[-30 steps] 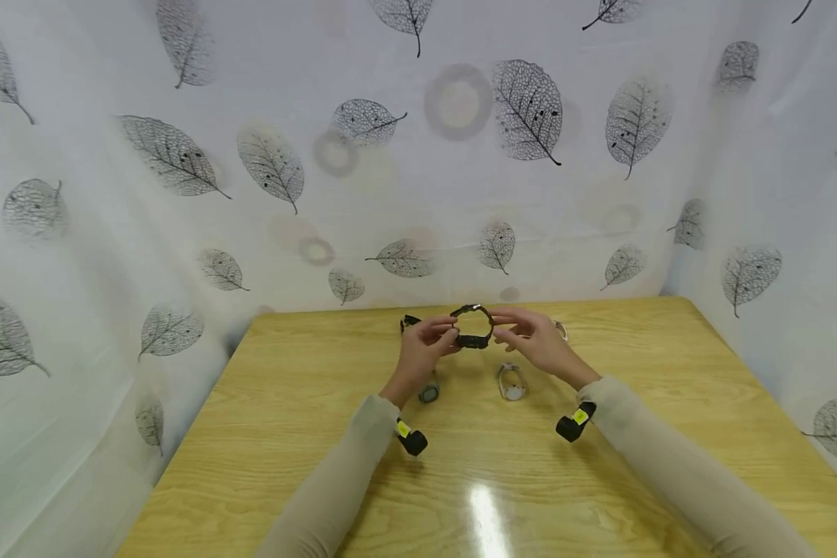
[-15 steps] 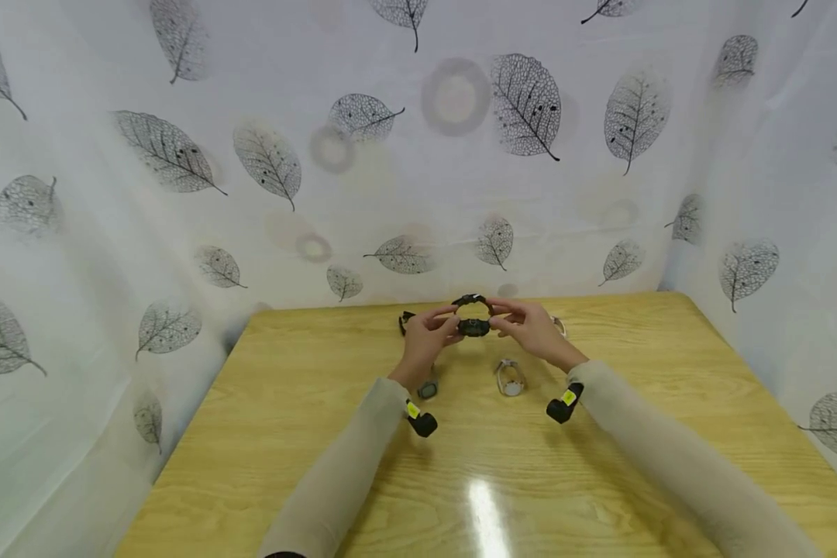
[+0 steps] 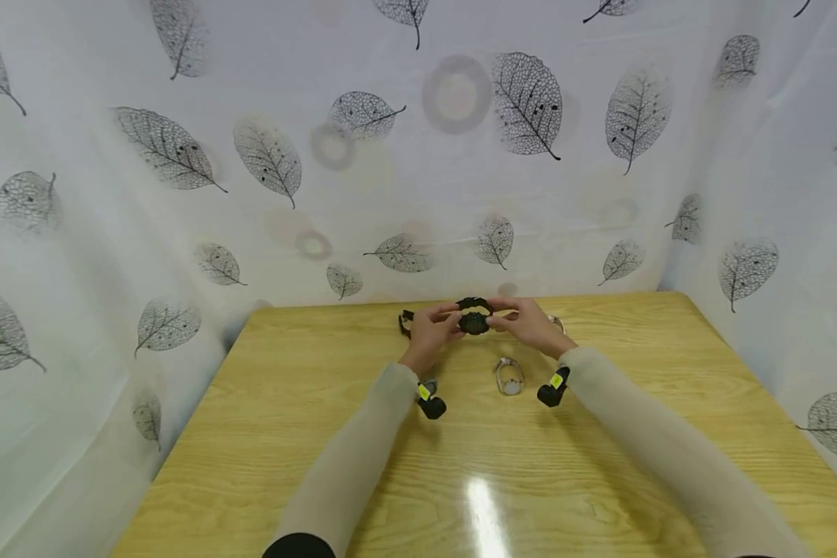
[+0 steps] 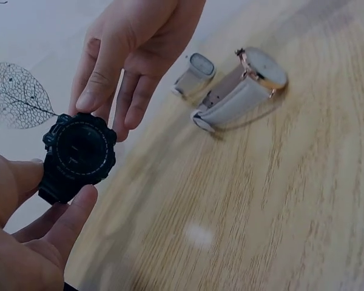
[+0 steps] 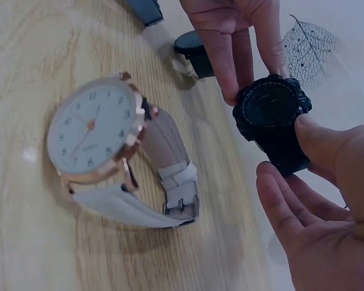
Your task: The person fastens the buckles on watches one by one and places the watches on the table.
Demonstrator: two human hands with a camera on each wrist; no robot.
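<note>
Both hands hold a black wristwatch [image 3: 473,323] above the table, its round dark face turned toward the head camera and its strap looped behind. My left hand [image 3: 428,335] pinches its left side with thumb and fingers. On the opposite side my right hand [image 3: 530,324] grips it likewise. In the left wrist view the black watch [image 4: 82,150] sits between the fingertips of both hands. The right wrist view also has the watch [image 5: 270,106] with the right thumb at its edge. Below the hands, a white-strapped wristwatch [image 3: 510,378] with a rose-gold case [image 5: 91,130] stands on the table.
Another black watch [image 3: 404,322] lies beyond the left hand. A grey watch [image 3: 429,384] is partly hidden by the left wrist camera. Behind the right hand is a pale watch [image 3: 559,323], square-faced in the left wrist view [image 4: 200,63]. A leaf-print curtain [image 3: 404,178] borders the wooden table [image 3: 565,480].
The black watch has tilted, so its face now shows toward the head camera instead of its edge. Both hands have risen slightly with it, and the wrists have drawn inward.
</note>
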